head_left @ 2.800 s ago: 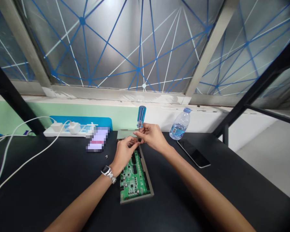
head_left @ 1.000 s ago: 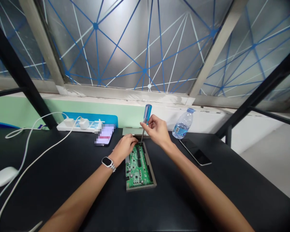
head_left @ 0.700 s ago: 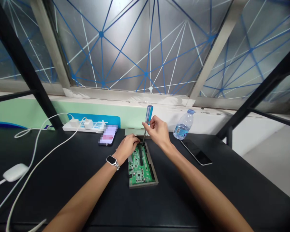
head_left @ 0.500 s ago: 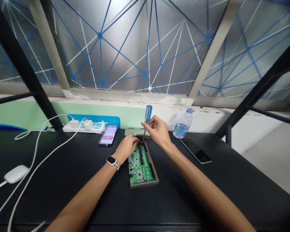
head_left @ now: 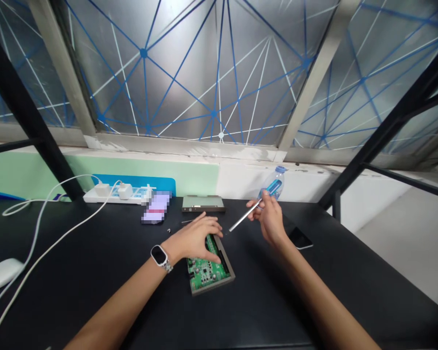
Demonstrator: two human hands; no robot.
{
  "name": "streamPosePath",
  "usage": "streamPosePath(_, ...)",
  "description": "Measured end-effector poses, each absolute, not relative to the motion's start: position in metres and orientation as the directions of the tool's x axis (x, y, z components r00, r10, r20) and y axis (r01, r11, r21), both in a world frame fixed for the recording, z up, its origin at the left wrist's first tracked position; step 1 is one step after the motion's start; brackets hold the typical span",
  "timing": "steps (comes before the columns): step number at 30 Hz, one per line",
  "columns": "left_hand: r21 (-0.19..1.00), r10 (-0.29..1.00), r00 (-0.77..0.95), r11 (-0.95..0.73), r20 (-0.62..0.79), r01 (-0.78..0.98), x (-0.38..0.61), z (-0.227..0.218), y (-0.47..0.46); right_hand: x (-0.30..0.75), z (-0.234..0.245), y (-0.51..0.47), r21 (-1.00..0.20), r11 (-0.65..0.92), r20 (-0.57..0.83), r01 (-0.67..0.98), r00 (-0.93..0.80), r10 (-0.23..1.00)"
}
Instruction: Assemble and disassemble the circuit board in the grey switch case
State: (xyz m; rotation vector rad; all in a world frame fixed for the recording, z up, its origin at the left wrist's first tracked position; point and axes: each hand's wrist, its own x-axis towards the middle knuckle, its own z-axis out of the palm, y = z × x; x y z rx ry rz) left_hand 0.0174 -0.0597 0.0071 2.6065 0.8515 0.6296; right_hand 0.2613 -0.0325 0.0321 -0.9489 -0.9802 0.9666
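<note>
A green circuit board (head_left: pixel 208 271) lies in a shallow grey metal case (head_left: pixel 229 274) on the black table (head_left: pixel 95 272). My left hand (head_left: pixel 195 237), a watch on its wrist, lies flat on the far half of the board with fingers stretched out. My right hand (head_left: pixel 269 218) is closed round a screwdriver with a clear blue handle (head_left: pixel 273 187). The screwdriver's metal shaft (head_left: pixel 243 217) slants down to the left, its tip in the air just right of my left fingertips.
A grey metal cover (head_left: pixel 203 203) lies behind the board. A phone (head_left: pixel 156 209) and a white power strip (head_left: pixel 111 195) with plugged chargers and white cables sit back left. A white mouse (head_left: pixel 2 273) is far left. A water bottle (head_left: pixel 275 181) and dark phone (head_left: pixel 300 238) are right.
The screwdriver stood upright with its tip at the board's far end; my right hand has lifted it away to the right and tilted it. My left hand has flattened onto the board.
</note>
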Motion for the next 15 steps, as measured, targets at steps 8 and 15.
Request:
streamPosePath(8, 0.211, 0.651, 0.696, -0.758, 0.303, 0.617, 0.041, 0.008, -0.067, 0.275, 0.011, -0.036, -0.906, 0.05, -0.022, -0.421, 0.165, 0.986)
streamPosePath(15, 0.089, 0.852, 0.483, -0.507, 0.203, 0.858, 0.033, 0.014, -0.062, 0.263, 0.004, -0.042, -0.925, 0.019, -0.041, -0.381, 0.149, 0.988)
